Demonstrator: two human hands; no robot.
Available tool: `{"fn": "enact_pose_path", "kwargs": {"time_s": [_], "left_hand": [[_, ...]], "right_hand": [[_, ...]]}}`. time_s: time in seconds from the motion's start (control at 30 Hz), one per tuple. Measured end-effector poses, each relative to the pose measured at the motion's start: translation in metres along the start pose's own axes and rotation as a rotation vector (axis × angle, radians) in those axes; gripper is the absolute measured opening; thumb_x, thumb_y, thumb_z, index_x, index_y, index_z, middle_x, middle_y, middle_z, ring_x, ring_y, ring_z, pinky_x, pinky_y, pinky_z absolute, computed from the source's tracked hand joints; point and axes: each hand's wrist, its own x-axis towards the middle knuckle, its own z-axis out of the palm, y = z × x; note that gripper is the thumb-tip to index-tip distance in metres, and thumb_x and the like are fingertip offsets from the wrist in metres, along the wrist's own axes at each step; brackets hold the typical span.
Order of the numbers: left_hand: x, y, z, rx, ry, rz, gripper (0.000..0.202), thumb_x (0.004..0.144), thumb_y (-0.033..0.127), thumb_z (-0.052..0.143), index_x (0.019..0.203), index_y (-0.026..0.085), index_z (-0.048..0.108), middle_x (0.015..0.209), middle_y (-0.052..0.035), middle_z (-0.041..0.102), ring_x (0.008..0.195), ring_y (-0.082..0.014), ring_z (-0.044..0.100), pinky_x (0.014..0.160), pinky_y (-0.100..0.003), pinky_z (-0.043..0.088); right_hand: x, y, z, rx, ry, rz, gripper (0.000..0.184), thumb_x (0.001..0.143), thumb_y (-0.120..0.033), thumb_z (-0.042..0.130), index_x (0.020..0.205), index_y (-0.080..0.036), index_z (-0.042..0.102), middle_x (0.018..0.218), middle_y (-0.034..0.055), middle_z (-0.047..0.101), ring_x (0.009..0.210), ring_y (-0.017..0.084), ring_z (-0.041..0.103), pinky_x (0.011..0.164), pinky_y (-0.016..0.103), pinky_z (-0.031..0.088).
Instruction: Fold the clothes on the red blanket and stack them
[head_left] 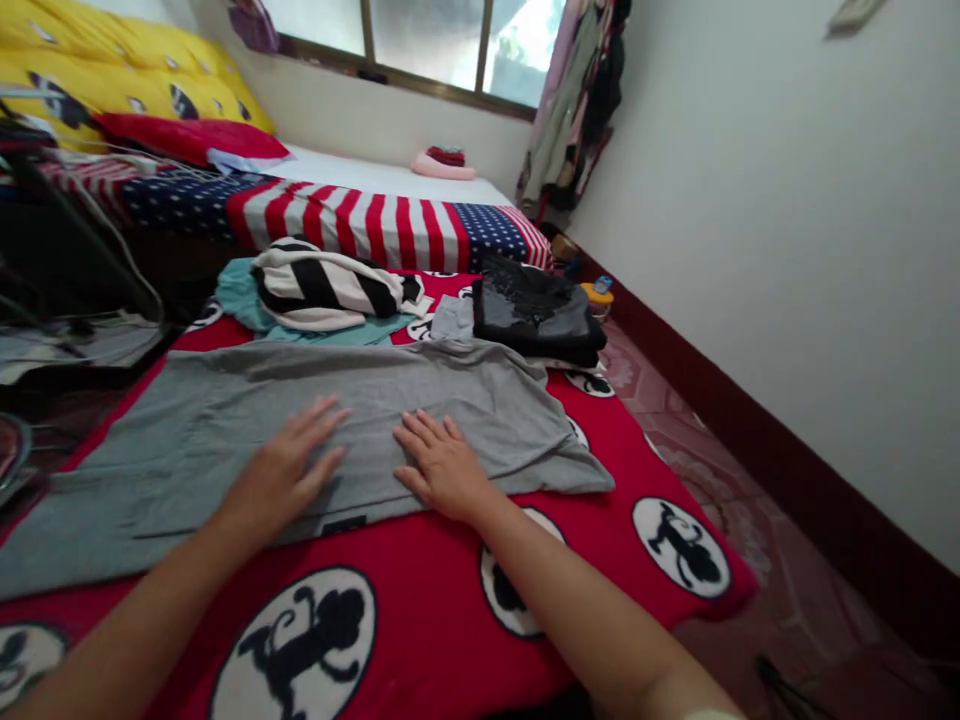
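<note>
A grey T-shirt [225,420] lies spread flat across a red blanket [420,570] printed with black-and-white round figures. My left hand [289,470] rests flat on the shirt near its lower edge, fingers stretched out and apart. My right hand [442,465] lies flat on the shirt just to the right of it, fingers extended. Neither hand holds anything.
Behind the shirt lie a black-and-white striped garment [322,285] on a teal cloth [240,300] and a folded dark pile [536,310]. A stars-and-stripes cover [360,220], red pillow [195,138] and yellow bedding [112,60] lie farther back. A white wall [787,220] and tiled floor [735,500] are on the right.
</note>
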Motion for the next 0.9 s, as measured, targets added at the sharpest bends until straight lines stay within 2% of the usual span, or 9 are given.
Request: {"fn": "enact_pose_path", "kwargs": {"time_s": [0.1,0.2,0.3,0.4,0.43,0.5,0.63,0.77,0.9], "left_hand": [[0.021,0.039,0.039,-0.261,-0.095,0.127,0.05,0.097,0.041,0.033,0.139,0.019,0.048,0.146,-0.0086,0.05,0.135,-0.0207,0.046,0.114,-0.04,0.035],[0.029,0.057,0.067,-0.198,-0.128,0.152,0.05,0.097,0.036,0.033,0.142,0.018,0.045,0.149,-0.0095,0.047,0.138,-0.0226,0.042,0.116,-0.047,0.032],[0.027,0.059,0.075,-0.055,-0.164,0.176,0.048,0.097,0.037,0.036,0.141,0.024,0.047,0.152,-0.0062,0.042,0.142,-0.0247,0.035,0.117,-0.053,0.027],[0.023,0.058,0.072,-0.02,-0.172,0.192,0.047,0.097,0.039,0.036,0.141,0.026,0.048,0.153,-0.0054,0.04,0.143,-0.0239,0.034,0.117,-0.052,0.027],[0.023,0.057,0.071,-0.02,-0.171,0.194,0.048,0.097,0.042,0.037,0.141,0.026,0.047,0.153,-0.0059,0.04,0.143,-0.0243,0.034,0.116,-0.052,0.027],[0.022,0.058,0.067,-0.023,-0.178,0.208,0.054,0.093,0.053,0.044,0.141,0.029,0.048,0.154,-0.0064,0.039,0.143,-0.0269,0.034,0.116,-0.054,0.027],[0.023,0.058,0.062,-0.045,-0.228,0.261,0.065,0.076,0.07,0.059,0.133,0.039,0.056,0.154,-0.0048,0.039,0.142,-0.0329,0.034,0.114,-0.059,0.027],[0.023,0.058,0.061,-0.079,-0.235,0.253,0.042,0.08,0.064,0.06,0.115,0.043,0.068,0.152,-0.0013,0.042,0.141,-0.0324,0.036,0.114,-0.059,0.027],[0.024,0.059,0.06,-0.1,-0.231,0.241,0.032,0.083,0.058,0.059,0.106,0.041,0.073,0.151,-0.0008,0.044,0.14,-0.0314,0.038,0.114,-0.058,0.027]], "right_hand": [[-0.003,0.004,0.002,0.173,0.144,-0.011,0.04,0.092,-0.029,0.056,0.13,-0.018,0.055,0.142,0.011,0.053,0.133,0.021,0.045,0.113,0.043,0.032],[-0.016,0.012,-0.006,0.369,0.373,0.025,0.026,0.09,-0.017,0.054,0.114,-0.02,0.064,0.122,0.0086,0.067,0.116,0.017,0.059,0.102,0.033,0.044],[-0.045,0.029,-0.031,0.382,0.622,0.15,0.026,0.087,-0.012,0.051,0.105,-0.023,0.066,0.109,0.0058,0.069,0.106,0.017,0.062,0.098,0.034,0.047],[-0.082,0.058,-0.064,0.199,0.779,0.369,0.029,0.08,-0.01,0.052,0.103,-0.022,0.066,0.107,0.0072,0.067,0.106,0.021,0.06,0.098,0.04,0.045],[-0.094,0.069,-0.074,0.145,0.776,0.446,0.03,0.077,-0.011,0.055,0.104,-0.021,0.065,0.108,0.0084,0.067,0.106,0.023,0.059,0.098,0.042,0.045],[-0.112,0.09,-0.087,0.117,0.679,0.573,0.037,0.07,-0.014,0.061,0.106,-0.018,0.065,0.108,0.0101,0.067,0.103,0.026,0.06,0.095,0.044,0.046],[-0.124,0.114,-0.09,0.23,0.437,0.683,0.05,0.065,-0.015,0.065,0.115,-0.017,0.063,0.111,0.0095,0.068,0.098,0.023,0.064,0.091,0.039,0.049],[-0.116,0.112,-0.083,0.132,0.362,0.741,0.041,0.067,-0.021,0.067,0.108,-0.021,0.067,0.111,0.0077,0.071,0.103,0.026,0.064,0.092,0.039,0.047],[-0.109,0.107,-0.08,0.046,0.392,0.794,0.027,0.068,-0.023,0.064,0.094,-0.022,0.07,0.091,0.0042,0.073,0.084,0.024,0.066,0.076,0.034,0.048]]}}
